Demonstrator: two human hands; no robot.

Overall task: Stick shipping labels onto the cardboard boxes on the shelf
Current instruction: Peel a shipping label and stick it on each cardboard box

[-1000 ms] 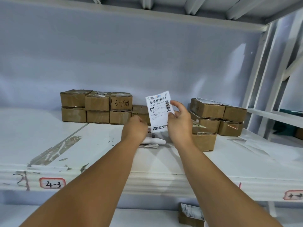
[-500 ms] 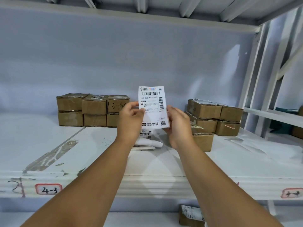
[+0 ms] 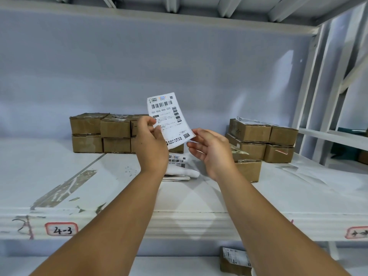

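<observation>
A white shipping label (image 3: 169, 118) with barcodes is held upright above the shelf. My left hand (image 3: 151, 145) pinches its left edge. My right hand (image 3: 211, 150) is just right of the label, fingers relaxed, a fingertip near or at the label's lower right corner. Below the hands a stack of labels (image 3: 177, 166) lies on the white shelf (image 3: 99, 186). Brown cardboard boxes stand stacked at the back left (image 3: 101, 132). More boxes are stacked at the right (image 3: 260, 140), the top one with a label on it.
The shelf's front edge carries a red-framed tag reading 4-3 (image 3: 61, 229) and another tag (image 3: 357, 233) at the right. A labelled box (image 3: 235, 260) sits on the lower shelf. White shelf uprights (image 3: 318, 96) rise at the right. Loose white sheets (image 3: 328, 172) lie at the shelf's right.
The label passed from my right hand's pinch to my left hand, and tilted. My right hand has let go and spread its fingers beside the label. The view shifted slightly downward.
</observation>
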